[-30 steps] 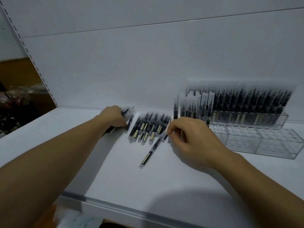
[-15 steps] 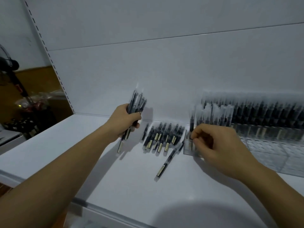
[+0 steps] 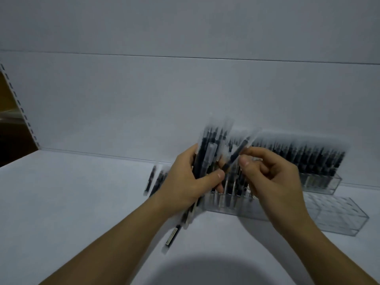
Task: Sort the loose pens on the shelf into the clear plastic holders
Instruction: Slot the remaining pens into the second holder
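Observation:
My left hand [image 3: 185,182] grips a bundle of black pens with clear caps [image 3: 207,149], held upright above the shelf. My right hand [image 3: 269,175] pinches a single pen [image 3: 236,155] at the bundle's right side, tilted up to the right. Below both hands stands the front clear plastic holder [image 3: 333,214], with a few pens upright in its left end. The back holder [image 3: 320,182] is full of standing pens. Loose pens [image 3: 152,179] lie on the shelf left of my left wrist, and one pen [image 3: 172,235] lies below it.
The white shelf [image 3: 72,202] runs to a white back panel [image 3: 185,99]. A perforated upright [image 3: 18,105] borders the shelf at the left. A round shadow falls on the shelf's front edge.
My left hand has carried the bundle of pens right, over to the front holder. My right hand has risen from the shelf and taken hold of one pen at the bundle.

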### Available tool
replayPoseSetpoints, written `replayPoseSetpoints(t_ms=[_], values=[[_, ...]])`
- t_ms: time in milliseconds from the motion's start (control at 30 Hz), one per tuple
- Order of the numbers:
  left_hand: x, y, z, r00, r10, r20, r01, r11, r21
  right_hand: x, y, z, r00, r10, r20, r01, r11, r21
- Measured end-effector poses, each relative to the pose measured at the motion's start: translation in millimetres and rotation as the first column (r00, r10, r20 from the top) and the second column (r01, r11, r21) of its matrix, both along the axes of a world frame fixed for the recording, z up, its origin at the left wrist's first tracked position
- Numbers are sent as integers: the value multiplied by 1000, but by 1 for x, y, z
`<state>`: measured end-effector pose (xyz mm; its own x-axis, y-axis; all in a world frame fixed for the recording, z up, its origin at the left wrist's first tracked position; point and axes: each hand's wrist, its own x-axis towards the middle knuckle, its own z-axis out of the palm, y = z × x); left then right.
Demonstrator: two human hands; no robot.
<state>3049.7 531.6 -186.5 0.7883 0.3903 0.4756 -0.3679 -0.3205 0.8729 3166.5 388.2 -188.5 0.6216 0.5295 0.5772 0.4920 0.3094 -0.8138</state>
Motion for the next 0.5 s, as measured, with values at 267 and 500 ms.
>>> replayPoseSetpoints(t_ms=[267, 500], values=[[3, -17, -17, 999, -17, 41, 18, 1000, -25, 2, -3, 5, 995, -78, 57, 74, 994, 79], [-1, -24, -39, 995, 83, -58, -81, 996, 39, 13, -14, 15, 986, -161, -38, 166, 966, 198]])
